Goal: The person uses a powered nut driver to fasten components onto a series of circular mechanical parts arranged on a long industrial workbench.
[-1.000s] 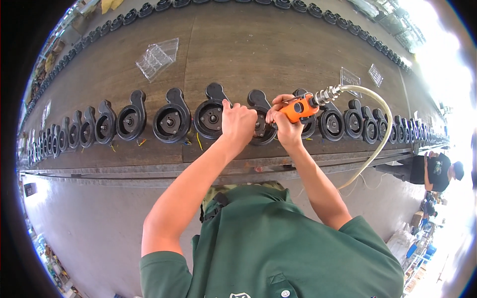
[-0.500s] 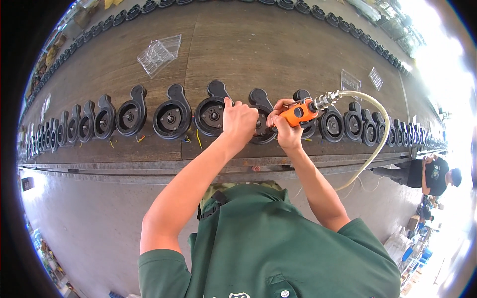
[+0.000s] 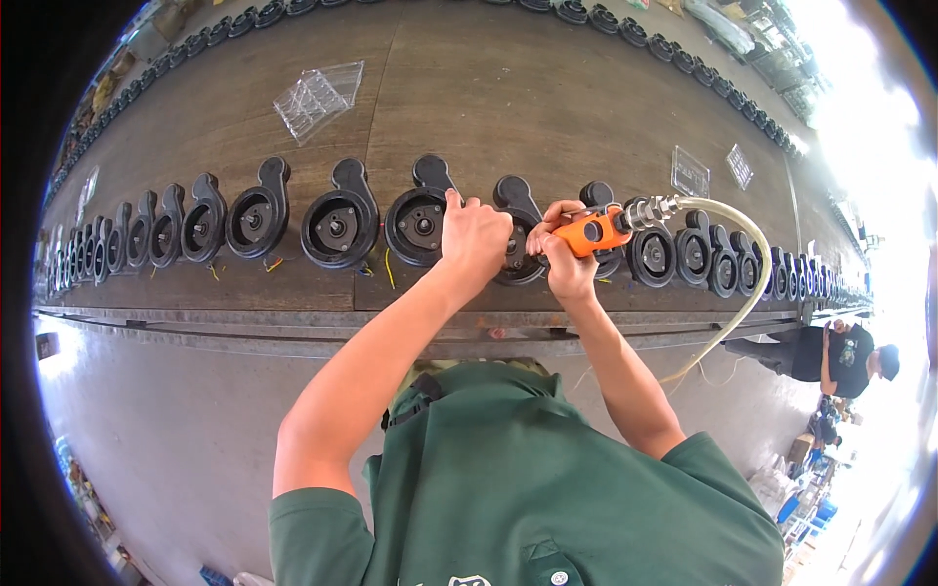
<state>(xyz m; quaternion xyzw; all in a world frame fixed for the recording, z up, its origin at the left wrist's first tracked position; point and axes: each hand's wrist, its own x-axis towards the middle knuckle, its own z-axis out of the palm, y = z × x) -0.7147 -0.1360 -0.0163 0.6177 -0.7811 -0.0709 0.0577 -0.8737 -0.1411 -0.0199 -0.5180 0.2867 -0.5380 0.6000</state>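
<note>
Near the table's front edge, my right hand (image 3: 569, 259) grips an orange air tool (image 3: 591, 232) with a metal coupling and a clear hose. Its working end points left, to a round black housing (image 3: 521, 200) with a stubby arm; my fingers partly cover both. My left hand (image 3: 476, 237) is closed between this housing and the black housing (image 3: 415, 227) to its left. What its fingers pinch is hidden. In the left housing, a round plate with a central shaft shows, and a short yellow wire (image 3: 390, 271) hangs below.
Similar black housings (image 3: 339, 227) line the front edge both ways, and another row (image 3: 630, 29) curves along the far side. Clear plastic trays (image 3: 318, 101) lie mid-table. The hose (image 3: 747, 293) loops down at my right. Another person (image 3: 840, 352) stands farther right.
The orange tool and my right hand have shifted very slightly to the right. My left hand keeps its closed pose beside the housing. The view has moved a little.
</note>
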